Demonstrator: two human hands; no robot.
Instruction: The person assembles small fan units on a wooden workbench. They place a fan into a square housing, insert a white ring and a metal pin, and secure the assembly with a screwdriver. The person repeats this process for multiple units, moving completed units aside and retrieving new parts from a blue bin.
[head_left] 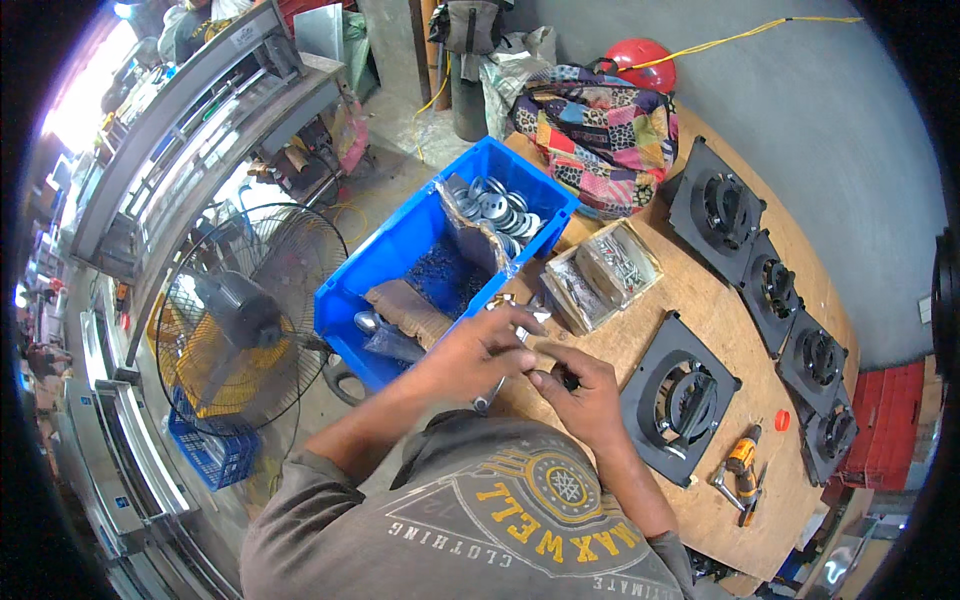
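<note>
Both hands meet in front of my chest, over the near edge of the wooden table [540, 400]. My left hand [478, 350] has its fingers bent and pinched together beside the right fingertips; what they hold is too small to tell. A small dark piece [568, 380] shows between the thumb and forefinger of my right hand [590, 402], which is closed on it. Just beyond the left hand stands a blue plastic bin [350, 270] with metal discs [497, 210] and small dark parts [440, 280] between cardboard dividers. A divided box of screws [615, 265] lies beyond both hands.
Right of my hands lies a black square plate with a round centre [680, 400]; several similar ones [720, 205] line the far right edge. An orange cordless drill [742, 458] and a red ring [782, 421] lie nearby. A patchwork bag [600, 135] sits behind; a fan [240, 310] stands left.
</note>
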